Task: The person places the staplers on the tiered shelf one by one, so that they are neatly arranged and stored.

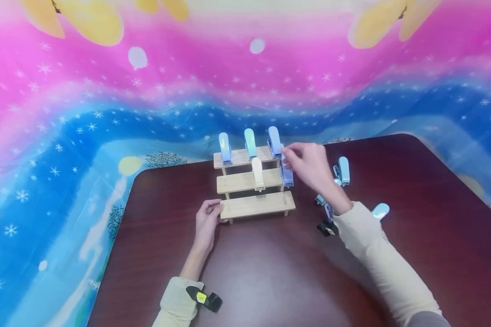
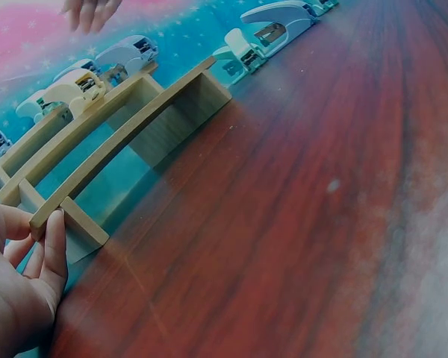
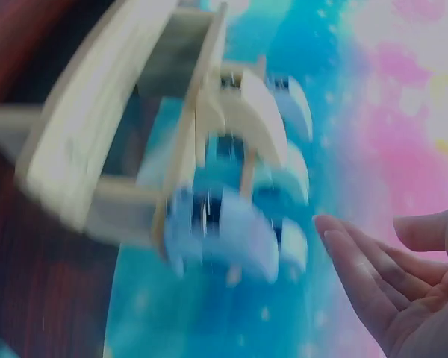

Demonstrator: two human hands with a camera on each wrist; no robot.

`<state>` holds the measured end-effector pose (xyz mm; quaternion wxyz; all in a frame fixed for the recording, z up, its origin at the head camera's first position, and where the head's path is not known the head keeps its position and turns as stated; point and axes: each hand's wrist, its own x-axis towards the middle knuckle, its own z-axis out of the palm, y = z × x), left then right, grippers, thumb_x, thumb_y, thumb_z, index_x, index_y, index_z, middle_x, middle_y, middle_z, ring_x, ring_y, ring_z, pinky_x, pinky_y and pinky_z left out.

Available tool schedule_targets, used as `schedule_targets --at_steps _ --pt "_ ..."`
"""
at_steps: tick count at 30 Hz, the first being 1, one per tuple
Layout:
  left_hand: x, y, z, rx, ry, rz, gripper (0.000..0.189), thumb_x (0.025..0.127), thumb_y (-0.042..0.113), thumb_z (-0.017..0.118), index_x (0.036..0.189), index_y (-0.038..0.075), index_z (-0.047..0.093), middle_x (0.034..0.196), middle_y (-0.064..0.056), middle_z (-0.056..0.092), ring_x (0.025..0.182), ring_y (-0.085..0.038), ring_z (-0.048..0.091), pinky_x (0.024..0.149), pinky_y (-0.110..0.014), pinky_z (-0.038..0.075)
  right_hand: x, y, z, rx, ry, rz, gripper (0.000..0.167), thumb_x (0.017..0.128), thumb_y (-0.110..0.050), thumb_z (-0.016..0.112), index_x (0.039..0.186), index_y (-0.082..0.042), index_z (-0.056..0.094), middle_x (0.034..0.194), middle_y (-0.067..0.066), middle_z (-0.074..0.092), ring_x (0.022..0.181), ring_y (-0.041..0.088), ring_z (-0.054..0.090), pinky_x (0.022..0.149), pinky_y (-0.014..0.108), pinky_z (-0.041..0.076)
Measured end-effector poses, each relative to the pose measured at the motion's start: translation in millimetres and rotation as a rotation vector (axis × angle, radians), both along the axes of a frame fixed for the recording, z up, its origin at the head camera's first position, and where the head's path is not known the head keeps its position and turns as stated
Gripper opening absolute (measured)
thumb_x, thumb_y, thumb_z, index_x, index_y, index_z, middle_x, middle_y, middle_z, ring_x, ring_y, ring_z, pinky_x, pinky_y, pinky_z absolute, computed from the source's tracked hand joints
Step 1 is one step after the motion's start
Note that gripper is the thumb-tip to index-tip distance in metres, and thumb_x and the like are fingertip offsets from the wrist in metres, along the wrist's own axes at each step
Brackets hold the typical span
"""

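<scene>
A three-step wooden rack (image 1: 255, 205) stands on the table. My left hand (image 1: 206, 225) pinches the left end of its lowest step between thumb and fingers. On the top step stand a light-blue stapler (image 1: 225, 147), a mint-green stapler (image 1: 250, 143) and a lavender stapler (image 1: 274, 141). The middle step carries a cream stapler (image 1: 258, 174) and, at its right end, a periwinkle stapler (image 1: 287, 176). Beside that last one is my right hand (image 1: 308, 163), which partly covers it in the head view. The right wrist view shows this hand (image 3: 396, 276) apart from the staplers, fingers extended, holding nothing.
Right of the rack, more staplers lie on the dark red-brown table (image 1: 270, 272), including a teal-blue one (image 1: 343, 170) and a pale-blue one (image 1: 380, 211). My right forearm hides part of that group. A patterned cloth (image 1: 196, 95) hangs behind the table's far edge.
</scene>
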<state>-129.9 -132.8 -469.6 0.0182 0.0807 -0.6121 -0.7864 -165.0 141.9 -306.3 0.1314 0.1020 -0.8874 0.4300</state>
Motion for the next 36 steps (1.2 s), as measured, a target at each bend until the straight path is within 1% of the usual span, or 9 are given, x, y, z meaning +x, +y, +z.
schedule_targets --at_steps 3,7,11,14,18,25,28,33,36 --pt "-0.8 -0.2 0.2 -0.009 -0.002 -0.006 0.023 0.099 -0.001 0.063 0.120 -0.009 0.059 0.102 -0.007 0.068 0.077 -0.013 0.064 0.063 -0.024 0.057 2.8 24.7 5.4 -0.035 -0.025 -0.041 0.028 0.104 -0.016 0.064 0.114 0.008 0.074 0.085 0.021 0.075 0.069 0.026 0.074 0.059 0.023 0.060" --pt "0.4 -1.4 1.1 -0.004 -0.005 -0.006 0.022 0.099 -0.001 0.062 0.119 -0.008 0.059 0.101 -0.007 0.068 0.076 -0.013 0.064 0.063 -0.024 0.057 7.3 53.7 7.2 -0.015 -0.043 -0.082 0.031 0.105 -0.022 0.064 0.112 0.007 0.075 0.084 0.021 0.075 0.063 0.013 0.072 0.058 0.022 0.060" --pt "0.5 -4.8 2.5 -0.002 -0.001 0.004 0.021 0.099 -0.002 0.061 0.118 -0.008 0.059 0.099 -0.007 0.068 0.073 -0.013 0.064 0.062 -0.023 0.057 10.4 70.3 2.5 0.031 -0.057 -0.083 0.033 0.104 -0.024 0.064 0.109 0.006 0.076 0.083 0.020 0.076 0.064 0.018 0.074 0.058 0.025 0.061" --pt "0.4 -5.9 2.1 -0.011 0.000 0.003 0.022 0.099 -0.001 0.061 0.120 -0.009 0.058 0.099 -0.007 0.068 0.073 -0.012 0.064 0.062 -0.023 0.056 13.6 81.6 -6.3 0.062 -0.092 -0.070 0.035 0.105 -0.026 0.064 0.109 0.007 0.075 0.085 0.020 0.076 0.070 0.026 0.076 0.059 0.023 0.060" --pt "1.0 -4.3 -0.4 -0.018 -0.012 -0.018 0.024 0.100 0.000 0.061 0.122 -0.009 0.057 0.100 -0.007 0.067 0.075 -0.012 0.064 0.064 -0.023 0.057 21.3 98.9 -19.3 0.113 -0.161 -0.045 0.035 0.104 -0.025 0.065 0.110 0.008 0.074 0.088 0.019 0.076 0.075 0.029 0.076 0.060 0.020 0.058" --pt "1.2 0.6 -1.3 -0.004 0.001 -0.028 0.024 0.100 0.000 0.060 0.122 -0.009 0.057 0.101 -0.007 0.068 0.077 -0.013 0.065 0.065 -0.024 0.057 32.9 122.8 -38.6 0.166 -0.293 0.064 0.025 0.100 -0.015 0.069 0.112 0.007 0.073 0.092 0.019 0.075 0.077 0.028 0.075 0.068 0.036 0.064" --pt "1.5 1.6 -0.8 0.002 -0.003 -0.024 0.023 0.099 0.000 0.061 0.121 -0.008 0.058 0.100 -0.007 0.068 0.076 -0.013 0.064 0.064 -0.024 0.057 37.1 129.6 -45.6 0.185 -0.324 0.099 0.026 0.101 -0.014 0.068 0.115 0.008 0.072 0.097 0.020 0.075 0.077 0.025 0.075 0.068 0.035 0.064" --pt "1.9 1.2 -0.1 0.004 -0.007 -0.019 0.023 0.099 0.000 0.061 0.120 -0.008 0.058 0.099 -0.006 0.068 0.076 -0.013 0.064 0.064 -0.024 0.057 43.8 138.5 -52.6 0.229 -0.337 0.095 0.031 0.099 -0.017 0.071 0.119 0.007 0.070 0.097 0.016 0.076 0.078 0.027 0.074 0.067 0.029 0.062" --pt "2.2 -1.1 -0.5 -0.003 -0.002 -0.021 0.023 0.100 0.000 0.061 0.121 -0.008 0.057 0.100 -0.007 0.068 0.077 -0.013 0.064 0.064 -0.024 0.057 46.2 141.2 -57.8 0.237 -0.356 0.125 0.032 0.098 -0.016 0.073 0.120 0.007 0.070 0.097 0.014 0.076 0.078 0.027 0.073 0.067 0.030 0.062"
